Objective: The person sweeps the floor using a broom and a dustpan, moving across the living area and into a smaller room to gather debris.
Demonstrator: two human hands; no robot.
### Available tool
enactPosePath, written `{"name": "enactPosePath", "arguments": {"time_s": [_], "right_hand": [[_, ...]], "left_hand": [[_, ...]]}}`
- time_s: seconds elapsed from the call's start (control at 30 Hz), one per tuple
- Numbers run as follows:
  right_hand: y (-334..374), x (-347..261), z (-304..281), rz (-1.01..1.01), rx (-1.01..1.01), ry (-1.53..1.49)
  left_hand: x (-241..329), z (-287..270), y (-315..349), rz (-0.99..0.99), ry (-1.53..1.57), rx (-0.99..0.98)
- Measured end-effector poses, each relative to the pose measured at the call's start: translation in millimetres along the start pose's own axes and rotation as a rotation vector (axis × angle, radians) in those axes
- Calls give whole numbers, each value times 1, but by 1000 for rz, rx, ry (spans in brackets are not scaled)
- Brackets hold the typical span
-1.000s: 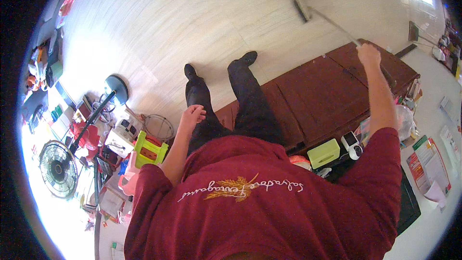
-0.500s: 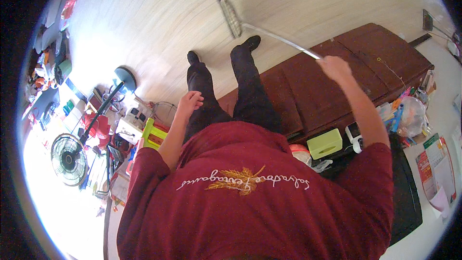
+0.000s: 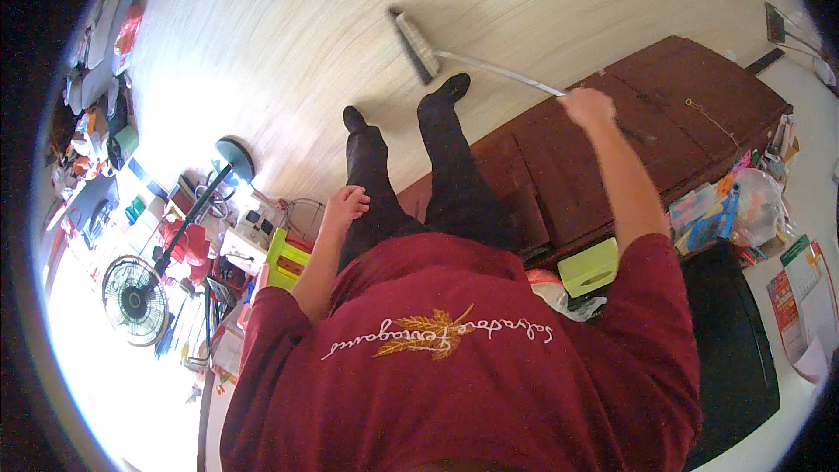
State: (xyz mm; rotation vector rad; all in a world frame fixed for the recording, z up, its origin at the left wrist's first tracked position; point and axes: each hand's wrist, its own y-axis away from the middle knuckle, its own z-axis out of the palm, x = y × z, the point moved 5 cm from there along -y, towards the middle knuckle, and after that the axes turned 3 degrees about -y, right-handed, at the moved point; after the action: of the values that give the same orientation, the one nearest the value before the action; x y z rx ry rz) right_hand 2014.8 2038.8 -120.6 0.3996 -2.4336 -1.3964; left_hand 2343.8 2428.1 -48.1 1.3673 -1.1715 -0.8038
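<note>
Right hand (image 3: 587,107) is closed around the pale handle of a broom (image 3: 418,45), raised above the dark wooden cabinet (image 3: 664,135). The broom head rests on the light wooden floor (image 3: 262,52), just ahead of the right shoe (image 3: 453,87). Left hand (image 3: 346,204) hangs loose, fingers apart, holding nothing, beside the left thigh.

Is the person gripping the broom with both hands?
No, only the right hand grips the broom handle, while the left hand rests against the thigh.

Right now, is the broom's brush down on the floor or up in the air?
Down, it seems: the broom head lies against the wooden floor, its handle slanting up to the right hand.
</note>
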Motion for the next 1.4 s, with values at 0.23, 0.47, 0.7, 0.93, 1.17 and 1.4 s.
{"name": "enactPosePath", "arguments": {"time_s": [0.23,0.47,0.7,0.93,1.17,1.4], "right_hand": [[43,125,-131,249,321,165],[93,124,-148,208,366,133],[81,-67,-99,-61,120,-33],[24,-353,-16,-471,-55,-91],[-15,-598,-49,-491,-80,-148],[-75,-685,-124,-442,-12,-203]], "left_hand": [[16,11,-5,84,37,-44],[17,0,-11,130,209,-25],[12,-22,-43,121,223,-70],[6,-73,-67,96,271,-105],[-2,-143,-69,18,472,4],[-20,-158,-87,2,627,28]]}}
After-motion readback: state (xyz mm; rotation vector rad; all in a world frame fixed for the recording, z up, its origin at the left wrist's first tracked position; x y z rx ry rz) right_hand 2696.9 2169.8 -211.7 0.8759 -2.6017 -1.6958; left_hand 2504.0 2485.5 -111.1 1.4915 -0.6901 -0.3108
